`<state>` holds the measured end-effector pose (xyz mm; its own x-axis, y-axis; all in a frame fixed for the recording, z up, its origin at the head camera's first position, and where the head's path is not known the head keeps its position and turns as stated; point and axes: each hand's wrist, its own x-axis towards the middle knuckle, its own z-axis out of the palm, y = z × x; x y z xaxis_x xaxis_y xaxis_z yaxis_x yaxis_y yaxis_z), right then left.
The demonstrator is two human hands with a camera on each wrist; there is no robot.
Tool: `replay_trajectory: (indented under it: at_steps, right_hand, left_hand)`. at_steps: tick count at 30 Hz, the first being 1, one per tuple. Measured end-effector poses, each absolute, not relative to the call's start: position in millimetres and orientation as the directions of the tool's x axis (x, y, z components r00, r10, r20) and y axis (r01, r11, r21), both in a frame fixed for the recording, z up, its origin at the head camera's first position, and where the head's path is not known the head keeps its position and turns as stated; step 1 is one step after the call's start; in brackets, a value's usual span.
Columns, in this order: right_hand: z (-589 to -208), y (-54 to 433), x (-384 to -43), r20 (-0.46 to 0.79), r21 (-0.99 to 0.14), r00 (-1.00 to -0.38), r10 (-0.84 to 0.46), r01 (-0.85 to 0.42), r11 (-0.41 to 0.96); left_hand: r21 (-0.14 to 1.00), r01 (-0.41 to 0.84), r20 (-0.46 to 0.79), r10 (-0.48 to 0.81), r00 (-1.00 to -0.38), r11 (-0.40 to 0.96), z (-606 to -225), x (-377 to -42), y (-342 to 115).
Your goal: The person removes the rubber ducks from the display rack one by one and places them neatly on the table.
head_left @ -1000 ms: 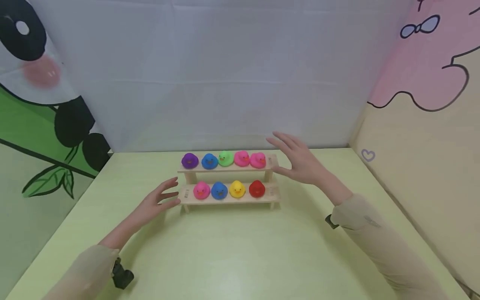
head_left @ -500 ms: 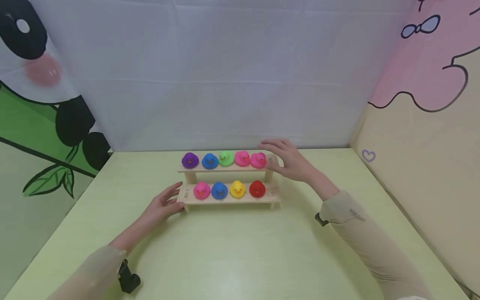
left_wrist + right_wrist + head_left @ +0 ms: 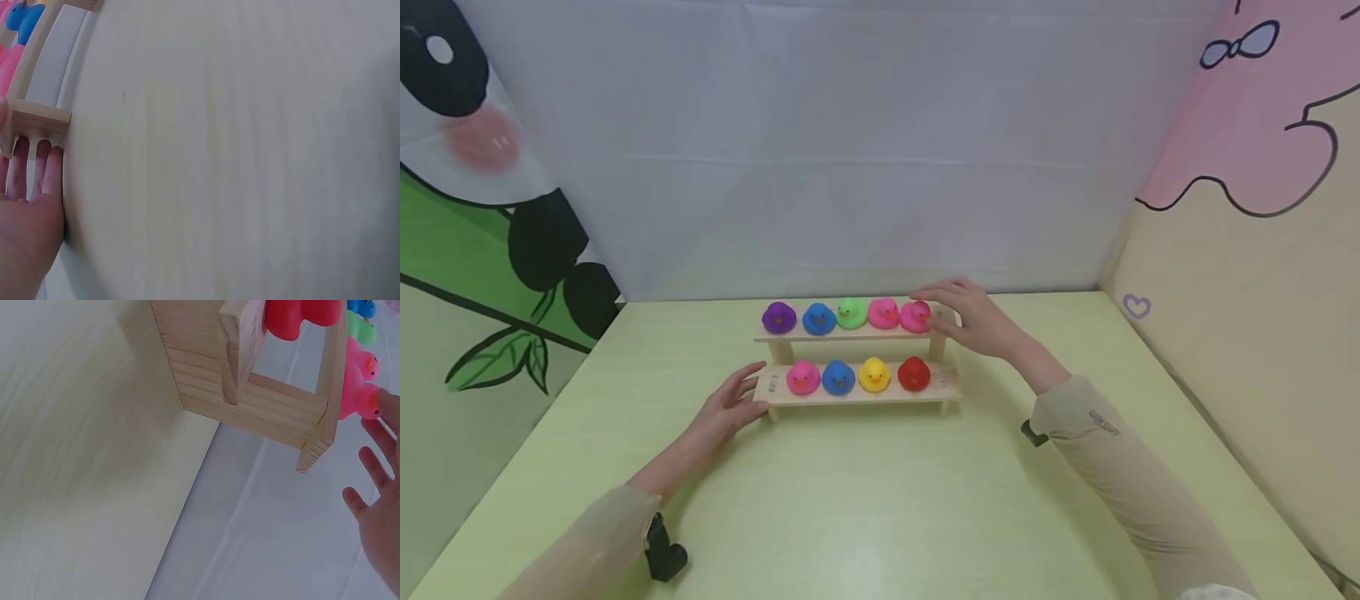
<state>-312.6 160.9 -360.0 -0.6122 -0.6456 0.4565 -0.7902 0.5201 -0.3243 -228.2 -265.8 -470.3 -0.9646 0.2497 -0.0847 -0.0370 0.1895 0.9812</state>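
Observation:
A two-tier wooden stand (image 3: 865, 396) bears several rubber ducks. My left hand (image 3: 722, 412) touches the left end of its lower shelf. In the left wrist view, the left hand's extended fingers (image 3: 53, 172) meet the stand's leg (image 3: 40, 119), and only a sliver of the thumb shows. My right hand (image 3: 973, 321) is at the rightmost pink duck (image 3: 914, 317) on the upper shelf, thumb in front and fingers above and behind. From the right wrist, one digit touches this duck (image 3: 359, 400) near its beak; the other fingers (image 3: 375, 469) are spread. Its far side is hidden.
The upper shelf also bears purple (image 3: 779, 317), blue (image 3: 818, 319), green (image 3: 852, 313) and pink (image 3: 883, 313) ducks. Below sit pink (image 3: 803, 377), blue (image 3: 838, 377), yellow (image 3: 874, 375) and red (image 3: 913, 374) ones. A pale wall stands behind the light table (image 3: 865, 500).
The left hand has moved right and come against the lower shelf's end. My right hand has moved left and down to the rightmost pink duck. The ducks keep their places.

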Motion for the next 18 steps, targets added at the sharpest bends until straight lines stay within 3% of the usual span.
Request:
replay_trajectory:
  at_steps: [7,18]
  right_hand:
    - [-359.9,158.2,-312.4,0.437,-0.361,-0.634,-0.638,-0.773,0.522]
    - [-361.6,159.3,-313.0,0.483,-0.333,-0.617,-0.621,-0.786,0.521]
  left_hand:
    - [0.983,-0.061,-0.103,0.245,-0.964,0.176,-469.2,-227.0,-266.5]
    - [0.991,-0.083,-0.106,0.233,-0.967,0.106,-466.7,-226.6,-264.8]
